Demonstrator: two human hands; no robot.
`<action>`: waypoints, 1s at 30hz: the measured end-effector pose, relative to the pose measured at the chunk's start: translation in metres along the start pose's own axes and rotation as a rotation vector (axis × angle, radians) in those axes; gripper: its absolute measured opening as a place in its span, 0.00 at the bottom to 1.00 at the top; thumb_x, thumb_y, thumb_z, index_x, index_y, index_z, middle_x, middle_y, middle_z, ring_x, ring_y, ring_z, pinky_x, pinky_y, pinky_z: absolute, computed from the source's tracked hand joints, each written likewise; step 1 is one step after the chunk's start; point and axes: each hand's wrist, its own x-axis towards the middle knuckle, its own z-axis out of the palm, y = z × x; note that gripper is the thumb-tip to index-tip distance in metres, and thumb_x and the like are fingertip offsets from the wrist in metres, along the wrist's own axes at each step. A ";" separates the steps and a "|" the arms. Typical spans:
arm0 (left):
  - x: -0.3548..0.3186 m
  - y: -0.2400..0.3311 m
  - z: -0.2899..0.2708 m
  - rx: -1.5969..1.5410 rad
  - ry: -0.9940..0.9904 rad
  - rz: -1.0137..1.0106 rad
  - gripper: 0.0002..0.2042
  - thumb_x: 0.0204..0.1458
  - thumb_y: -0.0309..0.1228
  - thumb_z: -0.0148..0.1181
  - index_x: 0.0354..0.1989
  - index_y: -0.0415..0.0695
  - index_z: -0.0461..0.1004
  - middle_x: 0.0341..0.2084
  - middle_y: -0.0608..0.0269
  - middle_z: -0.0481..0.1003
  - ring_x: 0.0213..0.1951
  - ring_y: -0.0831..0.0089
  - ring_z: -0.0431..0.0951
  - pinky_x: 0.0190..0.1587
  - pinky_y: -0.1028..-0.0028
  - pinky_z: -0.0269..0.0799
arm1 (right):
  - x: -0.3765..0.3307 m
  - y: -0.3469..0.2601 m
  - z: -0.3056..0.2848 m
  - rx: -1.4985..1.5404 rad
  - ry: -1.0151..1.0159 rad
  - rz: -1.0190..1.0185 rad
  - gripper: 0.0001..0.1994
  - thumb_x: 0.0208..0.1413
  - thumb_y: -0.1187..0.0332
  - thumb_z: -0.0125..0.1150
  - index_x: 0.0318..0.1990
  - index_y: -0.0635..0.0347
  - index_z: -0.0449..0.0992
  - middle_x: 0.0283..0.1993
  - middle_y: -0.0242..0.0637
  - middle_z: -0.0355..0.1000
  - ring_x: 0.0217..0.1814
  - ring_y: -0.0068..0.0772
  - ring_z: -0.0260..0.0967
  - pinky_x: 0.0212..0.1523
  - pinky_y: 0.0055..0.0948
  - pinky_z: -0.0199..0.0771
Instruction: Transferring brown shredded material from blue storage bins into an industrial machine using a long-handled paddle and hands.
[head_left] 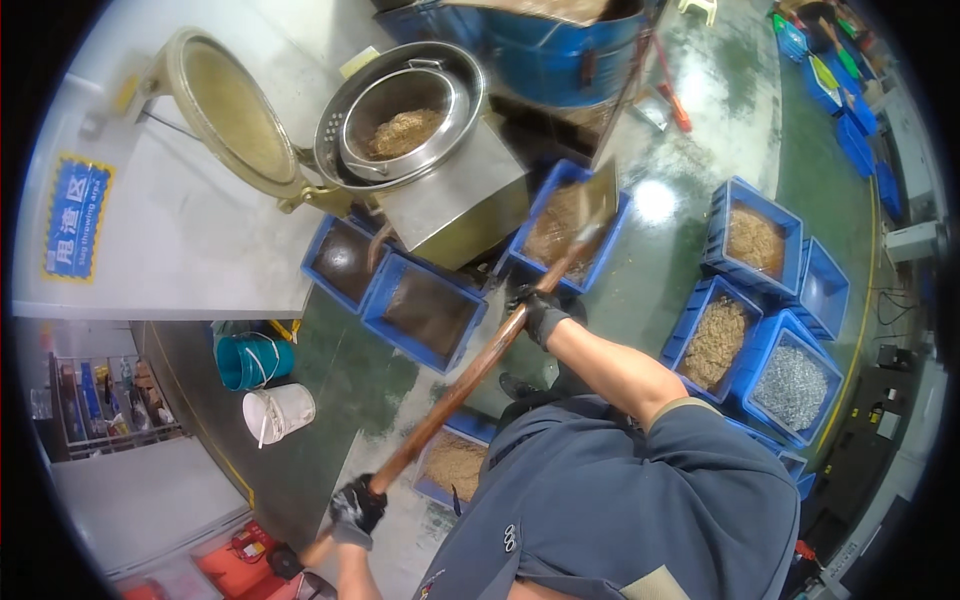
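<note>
Basically, open rm is R of the round steel machine point(450, 195): wet green floor point(660, 240) runs btwn its side and the RH crates point(745, 276), w/ a yellow edge line point(858, 350) further R. White panel point(200, 240) shuts off the L side.

Qty: 1 shovel point(450, 399), 2 gloved hands, both clamped on its wooden handle, well apart: right hand point(540, 312) nearer the machine, left hand point(358, 508) farther, toward the butt end. Shovel lies slantwise nearer the wearer than the machine; its blurred head is at the brown-filled crate point(612, 240), just R of the machine; can't tell if in or above the stuff. Dark-filled crates point(402, 345): 2, side by side, just wearer-side of the machine. Another crate point(470, 428), part hidden by the wearer, well out from it, same side. RH group: min. 4, incl. 1 w/ silvery bits point(790, 390). Pails: 2, teal point(240, 362) + white point(270, 410), L and wearer-side of the machine.

Also: lid point(235, 115) swung open on machine's L, brown clump point(405, 132) inside it, blue drum point(560, 70) behind-R. Dark-filled crates + shovel handle block the machine's wearer-side approach.
</note>
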 end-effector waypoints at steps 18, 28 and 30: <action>0.209 0.245 -0.225 0.583 0.574 0.381 0.05 0.49 0.30 0.50 0.27 0.48 0.72 0.20 0.59 0.75 0.26 0.62 0.78 0.29 0.60 0.70 | 0.108 -0.025 0.050 0.213 -0.106 0.453 0.18 0.57 0.51 0.51 0.47 0.52 0.68 0.41 0.37 0.73 0.43 0.39 0.73 0.45 0.41 0.76; 0.213 0.265 -0.211 0.553 0.496 0.425 0.10 0.54 0.32 0.47 0.37 0.43 0.74 0.22 0.56 0.75 0.26 0.58 0.76 0.29 0.59 0.68 | 0.128 -0.013 0.072 0.355 -0.010 0.319 0.12 0.56 0.55 0.54 0.40 0.50 0.71 0.33 0.35 0.73 0.36 0.38 0.72 0.35 0.40 0.76; 0.172 0.247 -0.234 0.615 0.549 0.474 0.12 0.54 0.33 0.48 0.44 0.43 0.72 0.24 0.58 0.74 0.26 0.60 0.76 0.30 0.59 0.67 | 0.131 -0.007 0.063 0.272 -0.061 0.321 0.16 0.59 0.51 0.49 0.46 0.50 0.68 0.36 0.36 0.72 0.37 0.38 0.72 0.38 0.39 0.74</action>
